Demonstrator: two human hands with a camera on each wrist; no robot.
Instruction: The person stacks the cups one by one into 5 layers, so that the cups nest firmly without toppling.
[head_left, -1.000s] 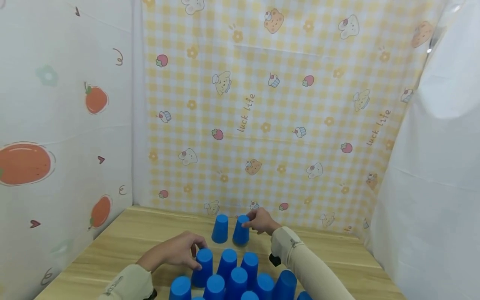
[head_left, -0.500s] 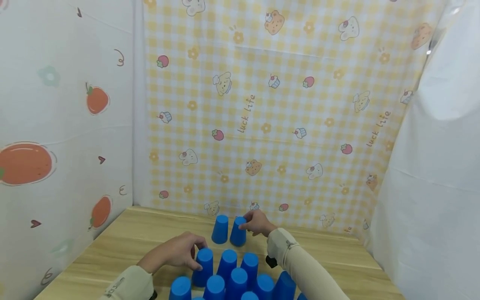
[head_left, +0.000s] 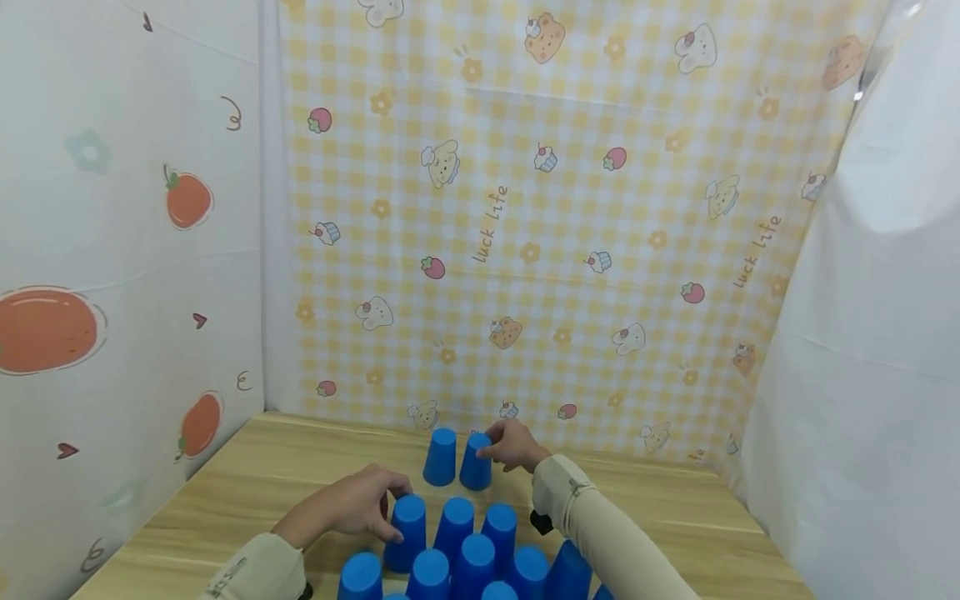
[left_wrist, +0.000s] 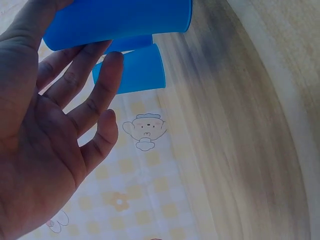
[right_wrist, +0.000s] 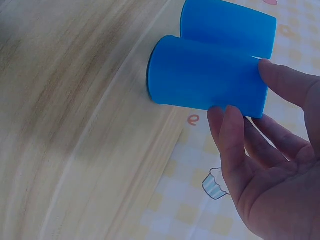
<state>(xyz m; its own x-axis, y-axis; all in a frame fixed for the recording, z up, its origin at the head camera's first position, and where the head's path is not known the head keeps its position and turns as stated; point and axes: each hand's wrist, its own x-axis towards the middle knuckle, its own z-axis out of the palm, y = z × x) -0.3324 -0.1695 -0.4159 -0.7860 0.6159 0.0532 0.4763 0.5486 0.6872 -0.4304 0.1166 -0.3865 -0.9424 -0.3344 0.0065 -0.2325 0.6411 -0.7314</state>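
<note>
Several blue cups stand upside down on the wooden table (head_left: 247, 483). Two stand apart at the back: a left one (head_left: 440, 457) and a right one (head_left: 476, 462). My right hand (head_left: 491, 446) pinches the closed top of the right back cup (right_wrist: 207, 80), thumb on one side and fingers on the other, with the other back cup (right_wrist: 227, 27) right beside it. My left hand (head_left: 386, 510) curls around the far-left cup (head_left: 408, 521) of the front cluster. In the left wrist view that cup (left_wrist: 117, 20) lies against my fingers (left_wrist: 107, 75), with another cup (left_wrist: 132, 70) behind.
The front cluster of cups (head_left: 476, 554) fills the table's near edge between my sleeves. A yellow checked cloth (head_left: 562, 250) hangs behind, a fruit-print sheet (head_left: 112, 250) on the left and a white sheet (head_left: 862, 375) on the right. Bare wood lies left and right of the cups.
My right hand has slid the right back cup a little to the left, closer to its neighbour. My left hand has stayed on its cup.
</note>
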